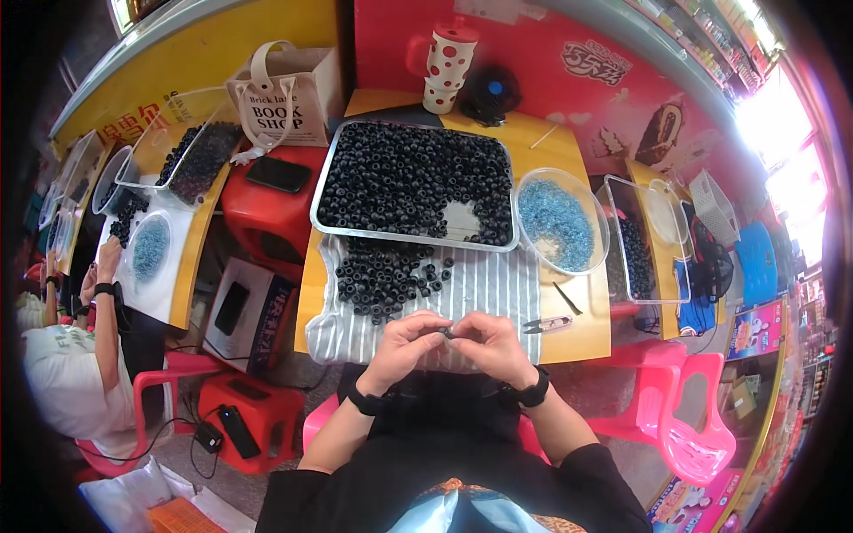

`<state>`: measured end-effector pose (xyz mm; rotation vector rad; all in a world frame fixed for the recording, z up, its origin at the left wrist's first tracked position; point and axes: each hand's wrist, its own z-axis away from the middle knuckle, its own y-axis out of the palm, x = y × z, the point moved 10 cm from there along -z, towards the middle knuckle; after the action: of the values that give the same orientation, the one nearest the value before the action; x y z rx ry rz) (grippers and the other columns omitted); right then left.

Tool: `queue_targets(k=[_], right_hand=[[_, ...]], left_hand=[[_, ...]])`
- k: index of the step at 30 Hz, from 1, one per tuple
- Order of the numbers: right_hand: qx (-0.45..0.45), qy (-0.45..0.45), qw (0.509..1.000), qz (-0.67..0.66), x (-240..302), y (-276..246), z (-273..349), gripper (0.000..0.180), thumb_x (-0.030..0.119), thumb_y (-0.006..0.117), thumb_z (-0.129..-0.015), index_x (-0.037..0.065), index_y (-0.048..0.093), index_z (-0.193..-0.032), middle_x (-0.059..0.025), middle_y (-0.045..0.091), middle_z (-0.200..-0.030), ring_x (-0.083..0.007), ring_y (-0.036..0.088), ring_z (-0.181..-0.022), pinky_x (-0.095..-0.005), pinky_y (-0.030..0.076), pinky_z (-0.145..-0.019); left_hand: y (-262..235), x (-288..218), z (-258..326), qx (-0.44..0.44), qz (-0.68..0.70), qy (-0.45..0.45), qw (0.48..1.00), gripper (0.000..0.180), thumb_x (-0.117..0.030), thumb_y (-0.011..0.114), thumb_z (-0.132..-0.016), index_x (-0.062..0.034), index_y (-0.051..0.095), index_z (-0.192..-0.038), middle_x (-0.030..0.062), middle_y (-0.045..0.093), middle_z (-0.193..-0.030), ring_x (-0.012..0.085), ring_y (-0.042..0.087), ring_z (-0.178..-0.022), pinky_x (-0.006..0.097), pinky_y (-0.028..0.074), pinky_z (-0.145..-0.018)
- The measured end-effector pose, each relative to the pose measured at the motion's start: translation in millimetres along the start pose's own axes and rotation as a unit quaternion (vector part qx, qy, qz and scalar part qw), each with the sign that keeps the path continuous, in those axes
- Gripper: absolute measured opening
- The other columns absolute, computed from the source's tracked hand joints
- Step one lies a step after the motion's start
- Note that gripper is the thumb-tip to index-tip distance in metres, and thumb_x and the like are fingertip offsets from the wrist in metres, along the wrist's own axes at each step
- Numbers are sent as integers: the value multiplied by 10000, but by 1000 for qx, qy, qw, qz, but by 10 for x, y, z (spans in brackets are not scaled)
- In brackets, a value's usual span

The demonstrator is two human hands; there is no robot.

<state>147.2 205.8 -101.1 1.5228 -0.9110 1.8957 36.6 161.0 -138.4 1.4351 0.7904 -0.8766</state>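
My left hand (404, 348) and my right hand (489, 346) meet above the near edge of the table, fingertips pinched together. Between them is a small dark piece (447, 333), mostly hidden by the fingers; it resembles the black parts nearby. A loose pile of small round black parts with holes (378, 280) lies on a grey-and-white striped cloth (498, 284), just beyond my left hand. Behind it stands a clear rectangular tray (418, 238) full of the same parts. A round clear tub (602, 233) of tiny pale-blue pieces (555, 218) sits at the right.
Snips (548, 325) and dark tweezers (567, 298) lie right of the cloth. A spotted tumbler (450, 62) and a black fan (491, 93) stand at the back. Red stools (271, 209) are at the left; another person's hand (108, 256) works at a neighbouring table.
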Motion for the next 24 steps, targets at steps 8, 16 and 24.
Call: queue_targets(k=[8, 16, 24], right_hand=[[-22, 12, 980, -195, -195, -45, 40, 99, -53, 675, -825, -19, 656, -916, -38, 642, -848, -81, 605, -718, -212, 480, -627], [1, -51, 990, -133, -46, 10, 15, 109, -72, 686, -807, -28, 653, -902, -35, 634, -842, -79, 587, -756, -215, 462, -648], [-4, -85, 996, -37, 159, -1, 20, 88, -51, 703, -776, -21, 647, -836, -33, 626, -807, -74, 565, -728, -214, 430, -612]], left_hand=[[1, 25, 12, -13, 26, -14, 999, 180, 35, 588, -895, 22, 628, -1071, 39, 606, -968, 95, 623, -770, 216, 510, -674], [11, 40, 7, 8, 38, -17, 999, 155, 23, 598, -894, 20, 630, -1046, 30, 615, -942, 91, 621, -757, 210, 509, -667], [12, -25, -2, 14, 7, 4, 1000, 184, 1, 582, -908, 25, 659, -1074, 38, 599, -958, 96, 621, -753, 221, 509, -656]])
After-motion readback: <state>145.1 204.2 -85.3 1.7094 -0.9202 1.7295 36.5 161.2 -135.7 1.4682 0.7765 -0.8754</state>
